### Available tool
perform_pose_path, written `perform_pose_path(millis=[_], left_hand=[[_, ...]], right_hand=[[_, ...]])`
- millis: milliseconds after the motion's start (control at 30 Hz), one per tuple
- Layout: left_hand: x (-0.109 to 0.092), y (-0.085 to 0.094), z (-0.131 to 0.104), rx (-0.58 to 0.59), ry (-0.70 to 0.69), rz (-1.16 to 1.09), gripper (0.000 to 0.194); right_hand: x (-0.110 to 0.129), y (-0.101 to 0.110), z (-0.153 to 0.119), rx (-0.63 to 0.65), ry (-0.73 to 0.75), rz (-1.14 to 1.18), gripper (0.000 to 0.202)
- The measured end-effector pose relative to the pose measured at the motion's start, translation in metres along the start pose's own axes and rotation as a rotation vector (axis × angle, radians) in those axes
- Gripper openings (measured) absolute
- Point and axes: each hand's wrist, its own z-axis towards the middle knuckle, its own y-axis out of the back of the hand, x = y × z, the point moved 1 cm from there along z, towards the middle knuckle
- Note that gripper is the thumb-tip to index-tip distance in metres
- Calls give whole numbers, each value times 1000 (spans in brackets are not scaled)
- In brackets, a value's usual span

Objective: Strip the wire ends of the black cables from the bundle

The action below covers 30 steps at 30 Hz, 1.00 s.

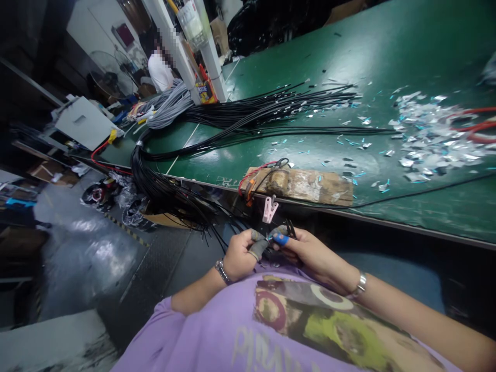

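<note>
My left hand (241, 254), with grey covers on its fingertips, is closed in a pinch in front of the purple shirt. A thin cable end (268, 238) with a bluish, silvery tip shows between the two hands. My right hand (300, 244), a blue cover (281, 238) on its thumb, pinches at that same tip. Dark prongs (290, 228) stick up from the right hand; I cannot tell whether they belong to a tool. Just beyond the fingers, a pink clothespin (270, 209) hangs at the table edge by a wooden board (310, 186).
Black cables (232, 121) lie bundled along the green table (387, 51) and droop over its edge at left. Foil and blue scraps (430, 134) are strewn at right, near red handles (478, 124). A white post (176, 49) rises at the back; a person (159, 71) is beyond.
</note>
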Motion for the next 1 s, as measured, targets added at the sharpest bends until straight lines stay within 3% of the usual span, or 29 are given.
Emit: perform_pose_path(millis=[267,400,533,633,767,1000], left_hand=[[-3,-2,4,14,215,-199,43],[1,-2,8,183,313,-360,50],[9,0,10,386,394,-490,53],[11,-1,12,424,414,-467,53],[8,-2,11,320,298,-302,48],[4,2,4,66,-193,212,17]], right_hand=[[-2,4,3,-1,200,-362,30],[1,7,3,-79,308,-438,26],[3,8,1,-56,332,-453,24],[1,8,0,-23,282,-385,27],[-2,7,0,-4,152,-189,38],[-6,7,2,-40,21,-63,50]])
